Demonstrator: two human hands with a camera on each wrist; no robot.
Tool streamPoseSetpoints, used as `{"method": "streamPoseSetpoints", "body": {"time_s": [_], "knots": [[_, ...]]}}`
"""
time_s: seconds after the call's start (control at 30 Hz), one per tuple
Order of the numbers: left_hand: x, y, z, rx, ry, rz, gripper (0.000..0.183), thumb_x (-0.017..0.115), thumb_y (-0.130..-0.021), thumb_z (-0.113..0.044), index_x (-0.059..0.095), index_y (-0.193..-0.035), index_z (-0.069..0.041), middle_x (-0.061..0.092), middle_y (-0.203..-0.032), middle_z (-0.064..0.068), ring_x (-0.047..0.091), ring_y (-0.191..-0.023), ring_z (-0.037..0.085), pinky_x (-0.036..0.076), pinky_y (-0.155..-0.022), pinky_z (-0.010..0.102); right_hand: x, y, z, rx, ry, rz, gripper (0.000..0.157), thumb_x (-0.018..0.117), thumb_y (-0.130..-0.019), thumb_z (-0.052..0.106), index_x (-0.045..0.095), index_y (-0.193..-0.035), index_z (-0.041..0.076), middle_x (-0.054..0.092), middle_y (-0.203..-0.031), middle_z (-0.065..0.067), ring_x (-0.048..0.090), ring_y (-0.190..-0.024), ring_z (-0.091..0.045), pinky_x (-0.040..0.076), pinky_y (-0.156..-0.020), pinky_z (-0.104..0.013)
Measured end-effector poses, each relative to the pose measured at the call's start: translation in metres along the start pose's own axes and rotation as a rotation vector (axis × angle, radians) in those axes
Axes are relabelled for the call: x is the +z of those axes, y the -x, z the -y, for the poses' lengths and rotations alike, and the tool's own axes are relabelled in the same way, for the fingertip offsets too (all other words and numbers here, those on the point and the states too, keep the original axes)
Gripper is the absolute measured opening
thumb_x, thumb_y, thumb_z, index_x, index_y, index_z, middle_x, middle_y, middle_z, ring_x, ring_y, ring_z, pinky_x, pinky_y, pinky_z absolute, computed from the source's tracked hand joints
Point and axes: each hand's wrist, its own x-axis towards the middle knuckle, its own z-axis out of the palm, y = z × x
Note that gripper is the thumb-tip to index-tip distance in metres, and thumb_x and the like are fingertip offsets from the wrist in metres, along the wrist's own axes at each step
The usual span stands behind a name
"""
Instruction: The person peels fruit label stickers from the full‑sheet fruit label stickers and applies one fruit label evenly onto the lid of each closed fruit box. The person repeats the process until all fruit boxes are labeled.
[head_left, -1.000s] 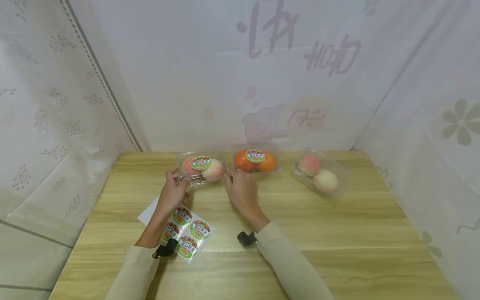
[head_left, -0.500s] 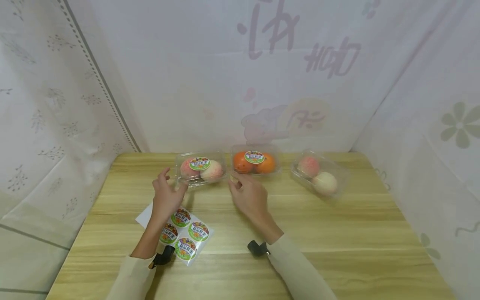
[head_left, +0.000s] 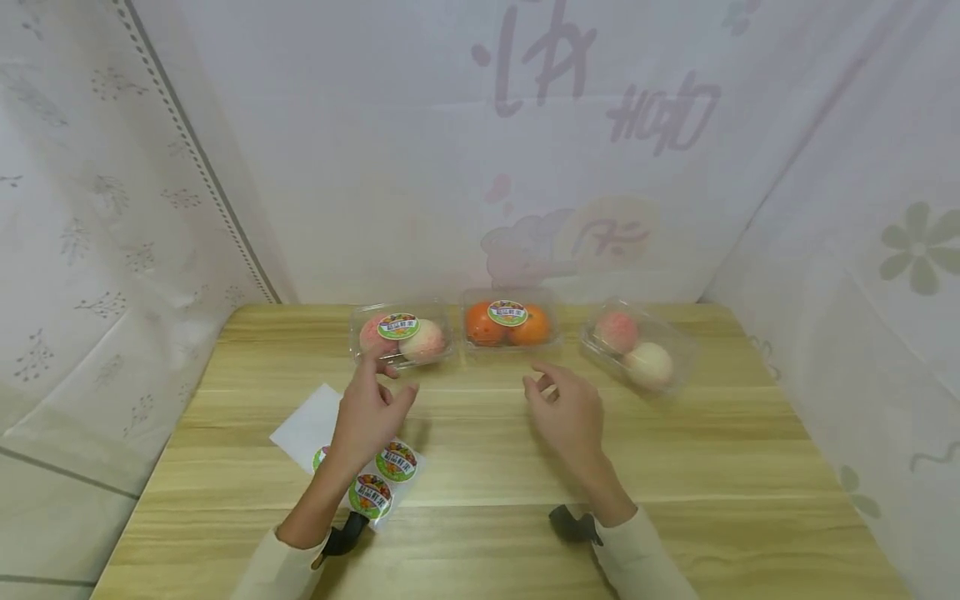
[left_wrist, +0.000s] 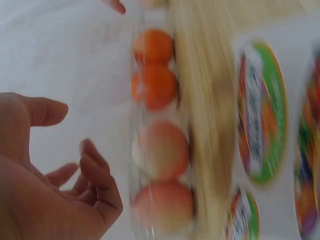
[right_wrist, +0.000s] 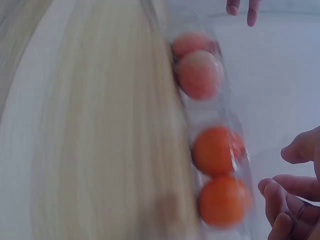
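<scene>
Clear plastic peach box [head_left: 402, 337] is sitting just beyond L hand [head_left: 370, 412], orange box [head_left: 512, 327] beyond & btwn both hands, 3rd box [head_left: 637, 346] beyond R hand [head_left: 567, 417]. Sticker sheet [head_left: 313, 421] is lying partly under L hand. Both are hanging loose, gripping nothing.

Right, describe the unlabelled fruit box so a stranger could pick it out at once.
On the wooden table, follow the far edge along the pale curtain toward its right end. There, the right box sits askew, holding a pink fruit and a cream one. Unlike the left box and the middle box, it shows no round label.
</scene>
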Motion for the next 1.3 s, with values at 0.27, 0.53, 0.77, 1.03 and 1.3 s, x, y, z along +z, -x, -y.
{"method": "streamPoseSetpoints", "body": {"time_s": [0.27,0.53,0.77,1.03,1.3], "knots": [[0.044,-0.006,-0.034,0.062,0.015,0.165,0.063,0.075,-0.102,-0.027,0.052,-0.159,-0.012,0.074,-0.113,0.0,0.067,-0.075,0.013,0.053,-0.056,0.03,-0.042,-0.004,-0.033,0.108,0.004,-0.079,0.026,0.081,-0.097,0.021,0.083,-0.118,0.006,0.079,-0.089,-0.005,0.071,-0.064,-0.021,0.053,-0.057,-0.03],[0.082,-0.021,-0.054,0.113,-0.022,0.246,0.06,0.073,-0.102,-0.034,0.056,-0.155,-0.011,0.076,-0.106,-0.006,0.067,-0.077,0.007,0.054,-0.06,0.031,-0.077,-0.015,-0.068,0.163,0.05,-0.219,0.023,0.08,-0.097,0.018,0.083,-0.111,0.001,0.081,-0.09,-0.011,0.076,-0.07,-0.021,0.044,-0.065,-0.011],[0.112,-0.039,-0.063,0.146,-0.052,0.279,0.056,0.069,-0.101,-0.033,0.059,-0.152,-0.012,0.078,-0.101,-0.007,0.069,-0.074,0.006,0.054,-0.063,0.032,-0.099,-0.017,-0.091,0.354,0.073,-0.265,0.043,0.089,-0.093,0.03,0.08,-0.126,0.003,0.079,-0.106,-0.016,0.067,-0.079,-0.009,0.047,-0.072,-0.025],[0.146,-0.053,-0.074,0.1,-0.067,0.341,0.06,0.069,-0.103,-0.038,0.056,-0.156,-0.014,0.08,-0.104,-0.005,0.068,-0.072,0.007,0.055,-0.062,0.031,-0.115,-0.017,-0.109,0.52,0.108,-0.153,0.074,0.087,-0.093,0.042,0.063,-0.151,0.002,0.061,-0.137,-0.025,0.056,-0.123,-0.044,0.043,-0.09,-0.055],[0.173,-0.058,-0.081,0.099,-0.054,0.349,0.061,0.069,-0.103,-0.037,0.055,-0.16,-0.019,0.082,-0.103,-0.004,0.068,-0.071,0.007,0.052,-0.061,0.03,-0.12,-0.014,-0.116,0.593,0.112,-0.073,0.089,0.086,-0.092,0.051,0.054,-0.157,-0.001,0.059,-0.147,-0.03,0.055,-0.132,-0.052,0.045,-0.102,-0.068]]}}
